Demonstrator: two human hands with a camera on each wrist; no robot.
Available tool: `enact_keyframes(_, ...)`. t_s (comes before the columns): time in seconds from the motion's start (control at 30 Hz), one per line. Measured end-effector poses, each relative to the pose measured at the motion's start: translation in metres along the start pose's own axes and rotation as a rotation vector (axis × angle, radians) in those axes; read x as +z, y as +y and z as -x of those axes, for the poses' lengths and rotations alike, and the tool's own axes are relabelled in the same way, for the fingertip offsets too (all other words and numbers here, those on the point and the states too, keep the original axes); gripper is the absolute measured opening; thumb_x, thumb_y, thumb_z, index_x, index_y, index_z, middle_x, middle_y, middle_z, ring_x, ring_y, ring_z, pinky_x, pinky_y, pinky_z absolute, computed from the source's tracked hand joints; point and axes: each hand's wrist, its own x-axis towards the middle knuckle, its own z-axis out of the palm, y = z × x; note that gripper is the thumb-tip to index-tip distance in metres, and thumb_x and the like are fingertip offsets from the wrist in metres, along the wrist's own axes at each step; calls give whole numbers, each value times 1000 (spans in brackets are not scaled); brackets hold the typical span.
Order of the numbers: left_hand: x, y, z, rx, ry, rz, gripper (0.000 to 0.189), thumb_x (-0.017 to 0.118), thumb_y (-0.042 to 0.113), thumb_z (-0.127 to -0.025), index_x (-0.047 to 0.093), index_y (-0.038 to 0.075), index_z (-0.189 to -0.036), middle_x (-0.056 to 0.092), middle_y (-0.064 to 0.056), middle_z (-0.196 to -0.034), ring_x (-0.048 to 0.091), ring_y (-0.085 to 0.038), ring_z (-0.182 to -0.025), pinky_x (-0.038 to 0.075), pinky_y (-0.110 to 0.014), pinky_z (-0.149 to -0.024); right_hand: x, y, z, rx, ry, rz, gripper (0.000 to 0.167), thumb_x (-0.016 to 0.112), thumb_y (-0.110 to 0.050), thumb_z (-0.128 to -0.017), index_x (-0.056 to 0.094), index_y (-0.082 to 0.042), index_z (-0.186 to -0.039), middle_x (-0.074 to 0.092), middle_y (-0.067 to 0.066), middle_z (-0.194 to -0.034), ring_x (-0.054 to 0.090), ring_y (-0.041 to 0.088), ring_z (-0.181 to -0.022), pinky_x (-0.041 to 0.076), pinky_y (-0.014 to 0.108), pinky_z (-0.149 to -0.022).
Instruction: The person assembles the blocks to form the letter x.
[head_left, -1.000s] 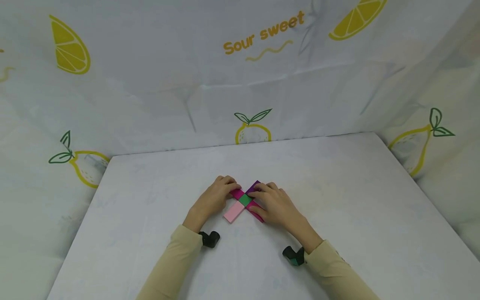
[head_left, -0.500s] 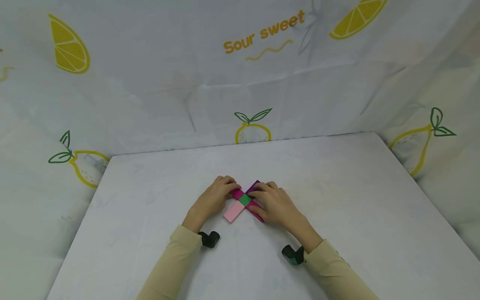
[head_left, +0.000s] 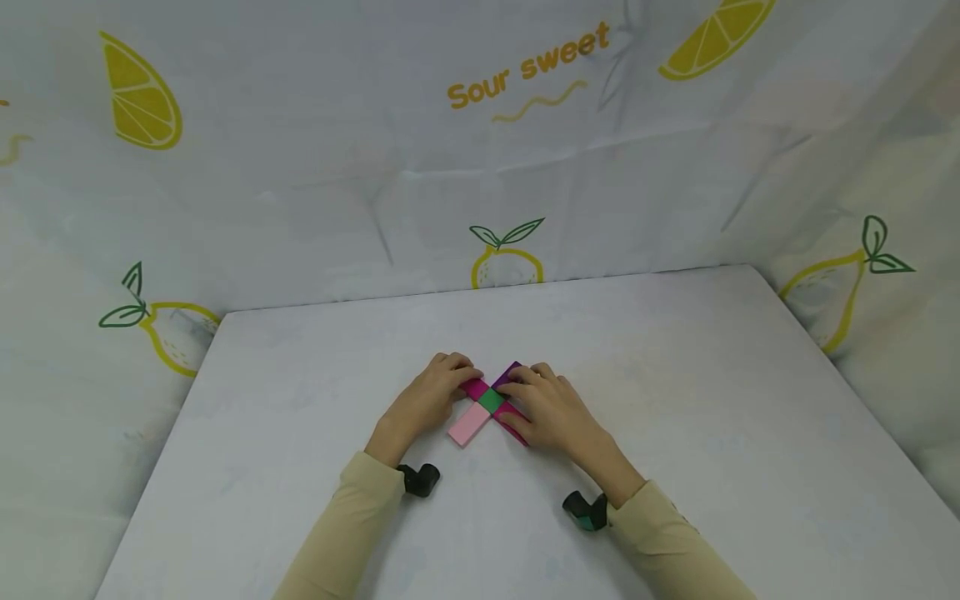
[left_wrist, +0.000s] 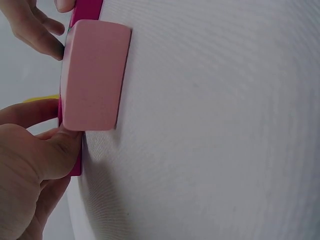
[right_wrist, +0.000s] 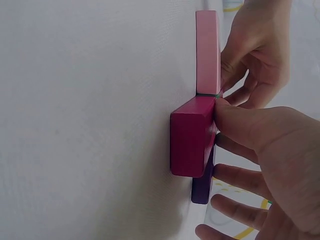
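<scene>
Flat blocks lie in a cross on the white table: a small green block (head_left: 491, 401) in the middle, a pale pink block (head_left: 469, 424) at lower left, a purple block (head_left: 506, 378) at upper right, one magenta block (head_left: 476, 387) at upper left and another magenta block (right_wrist: 189, 142) at lower right. My left hand (head_left: 433, 390) pinches the upper-left magenta block between thumb and fingers. My right hand (head_left: 553, 408) has its thumb against the lower-right magenta block, its fingers extended at the purple block. Fingers partly cover the purple and both magenta blocks.
The white tabletop (head_left: 675, 375) ends at a lemon-printed curtain (head_left: 322, 208) behind and at both sides. Black wrist cameras stick out beside the left cuff (head_left: 420, 480) and the right cuff (head_left: 630, 517), just above the table.
</scene>
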Motion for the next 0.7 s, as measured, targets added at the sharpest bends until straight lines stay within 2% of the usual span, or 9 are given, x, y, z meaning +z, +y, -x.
enact_keyframes(0.2,-1,0,1,-8,-8,4,35,67,2,-96,69,11,-130,63,-8,-130,56,-26,-122,52,-36,-104,0,0,0,-7,10,10,36,78,-32,-89,75,-15,-121,67,10,-129,56,32,-120,54,50,-91)
enact_keyframes(0.37,-1,2,2,-11,-6,1,44,68,3,-96,63,15,-138,59,-11,-138,56,-30,-127,52,-40,-106,0,0,1,-20,24,14,33,79,-31,-90,77,-15,-118,68,10,-129,57,31,-119,54,49,-90)
enact_keyframes(0.53,-3,3,3,-3,19,-2,49,70,5,-95,60,16,-142,58,-14,-140,57,-33,-128,51,-45,-106,1,1,2,-22,33,14,33,79,-30,-89,76,-15,-119,68,11,-128,57,31,-119,55,49,-90)
enact_keyframes(0.7,-3,4,5,-20,55,-52,51,73,12,-94,59,17,-143,60,-13,-138,58,-33,-126,51,-49,-105,0,1,4,-14,45,4,37,79,-32,-89,76,-14,-121,68,12,-129,58,32,-120,55,50,-92)
